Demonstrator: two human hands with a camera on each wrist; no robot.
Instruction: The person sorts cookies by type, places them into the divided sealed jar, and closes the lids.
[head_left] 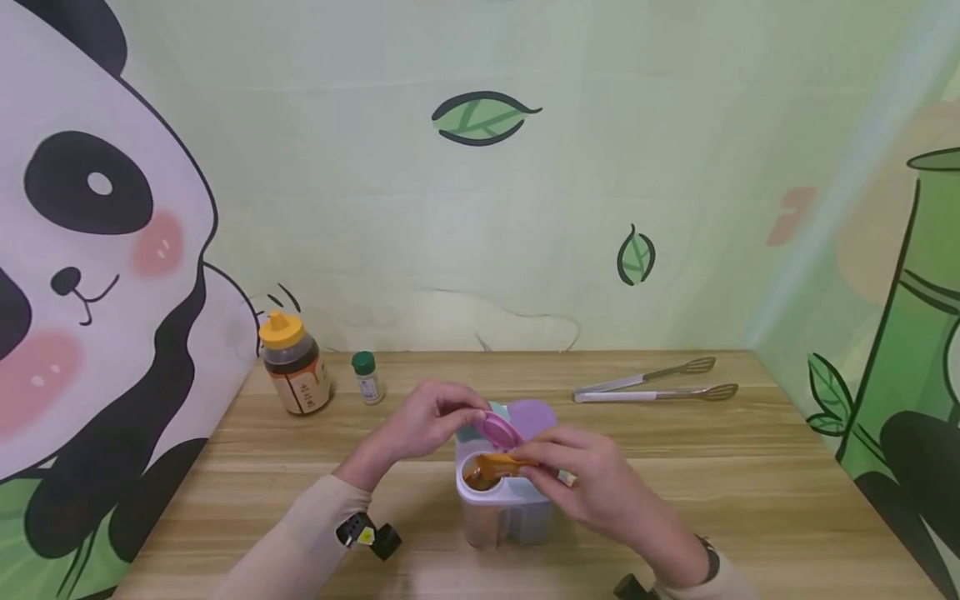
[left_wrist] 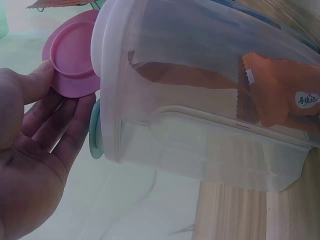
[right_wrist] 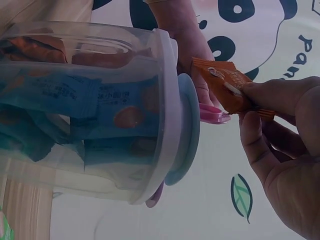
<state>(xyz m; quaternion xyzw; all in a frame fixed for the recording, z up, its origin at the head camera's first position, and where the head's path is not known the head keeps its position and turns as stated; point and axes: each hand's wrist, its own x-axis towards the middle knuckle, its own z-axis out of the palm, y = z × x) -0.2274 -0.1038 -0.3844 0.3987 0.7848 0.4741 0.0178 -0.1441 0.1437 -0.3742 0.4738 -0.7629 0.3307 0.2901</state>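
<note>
A clear storage container (head_left: 495,521) with a white rim and coloured flap lids stands on the table. My left hand (head_left: 431,421) pinches its pink lid (left_wrist: 75,45) between thumb and fingers, holding it up off the round opening. Over that opening my right hand (head_left: 592,479) pinches an orange snack packet (right_wrist: 225,85) by one end. In the left wrist view, another orange packet (left_wrist: 280,90) lies inside the compartment. Blue packets (right_wrist: 120,110) fill a neighbouring compartment in the right wrist view. The purple lid (head_left: 534,415) is behind the pink one.
At the back left stand a yellow-capped sauce bottle (head_left: 296,367) and a small green-capped jar (head_left: 367,379). Metal tongs (head_left: 652,387) lie spread at the back right. A cloth backdrop (head_left: 480,217) with panda and leaf prints rises behind the table.
</note>
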